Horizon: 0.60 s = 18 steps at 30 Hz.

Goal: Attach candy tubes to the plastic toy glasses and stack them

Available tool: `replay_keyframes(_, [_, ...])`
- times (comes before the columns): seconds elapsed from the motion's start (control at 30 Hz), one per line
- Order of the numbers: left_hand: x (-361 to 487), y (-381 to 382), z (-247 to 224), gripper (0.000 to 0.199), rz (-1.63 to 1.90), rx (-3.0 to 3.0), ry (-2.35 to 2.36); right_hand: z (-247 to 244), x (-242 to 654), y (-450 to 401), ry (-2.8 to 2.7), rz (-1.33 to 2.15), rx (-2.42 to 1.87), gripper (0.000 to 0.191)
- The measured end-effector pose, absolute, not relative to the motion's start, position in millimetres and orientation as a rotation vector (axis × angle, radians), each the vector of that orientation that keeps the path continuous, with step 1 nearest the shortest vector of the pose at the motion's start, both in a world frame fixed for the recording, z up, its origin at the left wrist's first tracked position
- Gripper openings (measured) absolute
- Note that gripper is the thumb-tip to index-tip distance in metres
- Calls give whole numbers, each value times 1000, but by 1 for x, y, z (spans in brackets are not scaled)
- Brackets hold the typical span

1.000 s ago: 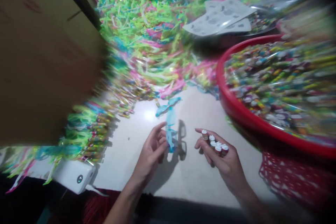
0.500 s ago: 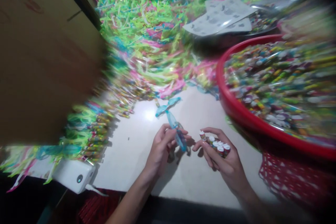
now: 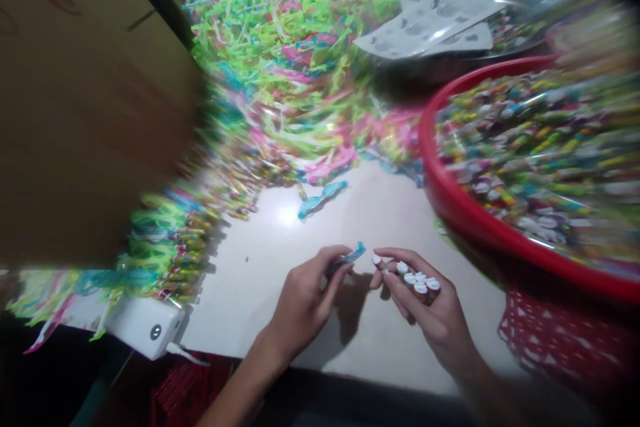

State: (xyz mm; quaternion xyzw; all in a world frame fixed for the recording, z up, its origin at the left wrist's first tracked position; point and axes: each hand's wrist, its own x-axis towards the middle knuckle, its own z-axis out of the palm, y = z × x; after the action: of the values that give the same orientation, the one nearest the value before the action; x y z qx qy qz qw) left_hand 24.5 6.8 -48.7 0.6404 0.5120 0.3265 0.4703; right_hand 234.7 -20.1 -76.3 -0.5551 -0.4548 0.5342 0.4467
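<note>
The left hand [image 3: 305,300] is half shut and pinches a blue plastic strip [image 3: 353,253], with most of it hidden by the fingers and just the tip poking out, while the right hand [image 3: 425,310] curls around a bunch of little white-topped tubes [image 3: 417,285], some cut off behind the fingers, over the white worktop [image 3: 245,293].

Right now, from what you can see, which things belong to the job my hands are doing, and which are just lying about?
In use: left hand pinching a blue strip; right hand holding small white-capped tubes.

Just lying about: white power bank; printed sheets; cardboard box.
</note>
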Motion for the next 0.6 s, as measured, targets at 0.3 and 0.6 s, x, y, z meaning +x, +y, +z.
replay_keyframes(0.3, [14,9,-51,37,670,2536,1199,-78,235,-23,-1131,1247,-1439,35])
replay_keyframes(0.6, [16,12,-48,21,654,2827,1197,-83,237,-20,-1356,1203,-1411,21])
